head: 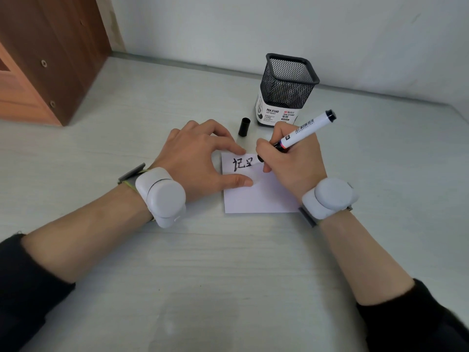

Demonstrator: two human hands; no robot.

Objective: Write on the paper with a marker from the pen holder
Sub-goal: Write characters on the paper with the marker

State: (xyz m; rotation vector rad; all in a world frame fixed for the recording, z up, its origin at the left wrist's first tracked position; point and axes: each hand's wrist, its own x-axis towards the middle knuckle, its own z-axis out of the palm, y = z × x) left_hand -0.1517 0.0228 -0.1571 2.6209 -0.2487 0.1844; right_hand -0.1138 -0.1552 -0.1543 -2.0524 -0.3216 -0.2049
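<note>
A small white paper (256,196) lies on the pale table (228,262), with black strokes written near its top edge. My right hand (291,158) grips a white marker (307,130) with a black end; its tip touches the paper just right of the writing. My left hand (198,158) rests flat, with thumb and forefinger pressing the paper's left edge. The marker's black cap (244,126) lies on the table behind the paper. A black mesh pen holder (286,90) stands upright behind the cap; no pen shows in it.
A brown wooden cabinet (45,54) stands at the far left against the white wall (253,26). Both wrists carry white round devices on straps. The table's back edge meets the wall just behind the pen holder.
</note>
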